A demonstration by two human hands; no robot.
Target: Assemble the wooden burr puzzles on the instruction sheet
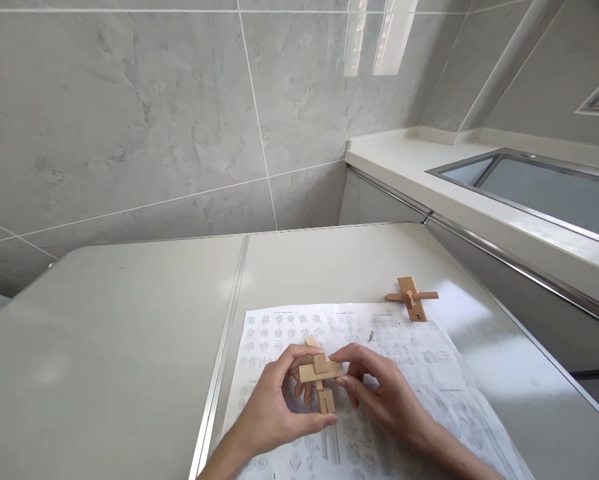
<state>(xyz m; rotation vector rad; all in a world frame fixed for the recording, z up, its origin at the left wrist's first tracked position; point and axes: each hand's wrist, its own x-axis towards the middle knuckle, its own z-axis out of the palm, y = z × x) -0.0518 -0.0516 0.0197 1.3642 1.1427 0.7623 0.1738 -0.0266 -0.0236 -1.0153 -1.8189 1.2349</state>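
A partly joined wooden interlocking puzzle [309, 373] is held between my two hands, above a printed paper sheet [404, 413]. My left hand [269, 407] curls round its left side, with the thumb at the lower piece, marked with a short line, and the fingers at the upper and rear parts. The thumb and index finger of my right hand [379, 387] pinch the right end of the crosswise piece. Its other fingers bend beneath. Some of the joint between the pieces is hidden. A second set of crossed wooden pieces [411, 299], one marked 2, lies at the sheet's far right edge.
The pale folding table [129, 347] has a metal-edged seam [224, 333] left of the sheet. Behind it rises a grey tiled wall [129, 120]. To the right, a higher white counter [389, 150] holds a metal-rimmed sink [539, 187].
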